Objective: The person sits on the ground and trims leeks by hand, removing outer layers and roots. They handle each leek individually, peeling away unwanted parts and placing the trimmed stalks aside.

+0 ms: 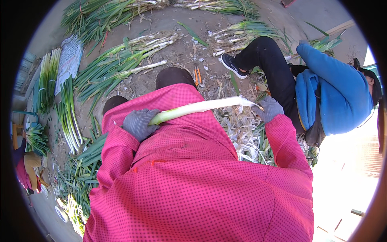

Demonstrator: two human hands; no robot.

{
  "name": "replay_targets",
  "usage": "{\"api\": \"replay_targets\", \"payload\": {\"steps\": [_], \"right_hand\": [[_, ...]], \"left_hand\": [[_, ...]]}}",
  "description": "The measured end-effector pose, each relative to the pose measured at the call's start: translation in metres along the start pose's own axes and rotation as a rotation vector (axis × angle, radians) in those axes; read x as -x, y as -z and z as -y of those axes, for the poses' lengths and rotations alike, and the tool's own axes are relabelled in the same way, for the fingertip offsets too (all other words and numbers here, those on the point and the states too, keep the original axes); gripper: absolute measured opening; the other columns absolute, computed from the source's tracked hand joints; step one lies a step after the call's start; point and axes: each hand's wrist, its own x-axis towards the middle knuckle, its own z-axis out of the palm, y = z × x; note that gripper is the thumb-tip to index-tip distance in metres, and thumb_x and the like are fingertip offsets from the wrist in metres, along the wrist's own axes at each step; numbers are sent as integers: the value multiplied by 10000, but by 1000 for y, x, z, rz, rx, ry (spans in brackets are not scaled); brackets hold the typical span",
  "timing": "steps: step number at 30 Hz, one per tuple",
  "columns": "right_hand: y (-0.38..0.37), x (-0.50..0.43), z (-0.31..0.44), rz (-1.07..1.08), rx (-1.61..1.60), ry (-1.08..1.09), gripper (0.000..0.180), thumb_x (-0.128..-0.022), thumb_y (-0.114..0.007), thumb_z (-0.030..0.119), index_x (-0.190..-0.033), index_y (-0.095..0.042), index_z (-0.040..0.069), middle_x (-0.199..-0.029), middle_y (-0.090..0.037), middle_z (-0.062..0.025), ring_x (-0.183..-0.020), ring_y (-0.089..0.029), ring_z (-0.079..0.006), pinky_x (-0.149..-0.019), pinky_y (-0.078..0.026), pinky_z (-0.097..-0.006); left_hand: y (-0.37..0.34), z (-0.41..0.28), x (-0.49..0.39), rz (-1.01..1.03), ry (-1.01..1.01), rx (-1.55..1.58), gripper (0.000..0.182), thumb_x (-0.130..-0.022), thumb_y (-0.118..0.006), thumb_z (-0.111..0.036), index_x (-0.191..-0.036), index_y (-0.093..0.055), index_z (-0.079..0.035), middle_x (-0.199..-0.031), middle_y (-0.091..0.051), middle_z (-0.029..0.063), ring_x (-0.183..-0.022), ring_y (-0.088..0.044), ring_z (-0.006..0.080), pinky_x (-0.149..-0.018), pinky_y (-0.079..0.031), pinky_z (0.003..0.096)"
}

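Observation:
A large green onion (199,108) with a thick white stalk lies across my lap, between my two gloved hands. My left hand (140,123), in a grey dotted glove, is closed around its green part. At the other end, my right hand (268,109) in a matching glove grips a thin strip of outer skin by the stalk's tip. Beyond my knees, a pile of untrimmed green onions (127,59) rests on the ground. An orange-handled cutting tool (197,76) lies on the soil just past my lap.
Peeled skins (242,133) are heaped at my right, beside a seated person in blue (332,87). Cleaned onions (71,121) and a tied bundle (48,80) lie at left, near a woven sack (69,60). More onion piles (102,18) lie ahead. Another person (28,166) is at far left.

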Motion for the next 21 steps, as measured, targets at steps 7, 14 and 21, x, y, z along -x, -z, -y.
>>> {"api": "replay_targets", "payload": {"steps": [7,14,21], "right_hand": [[-71,-20,-38,86,-120,-176,469,-928,-434,463,-1026,-661,65,-997,-653,-193,-936,-621,-371,-808,-481,-463],[-174,-24,-109,180,-159,-411,477,-855,-576,442,-1140,-623,62,-1051,-656,-180,-974,-627,-346,-852,-476,-442],[-225,80,-155,171,-388,-499,536,-811,-648,416,-1219,-588,74,-1090,-655,-162,-998,-630,-324,-875,-474,-422]], "left_hand": [[0,-7,9,-5,-66,-154,484,-777,-653,-343,-1189,-523,-126,-956,-628,136,-874,-624,317,-759,-468,435],[1,5,27,17,14,-283,505,-778,-643,-371,-1199,-520,-120,-937,-633,131,-855,-627,317,-756,-464,439],[-6,21,33,56,108,-100,504,-770,-653,-345,-1213,-538,-133,-969,-639,141,-898,-623,324,-807,-470,431]]}}
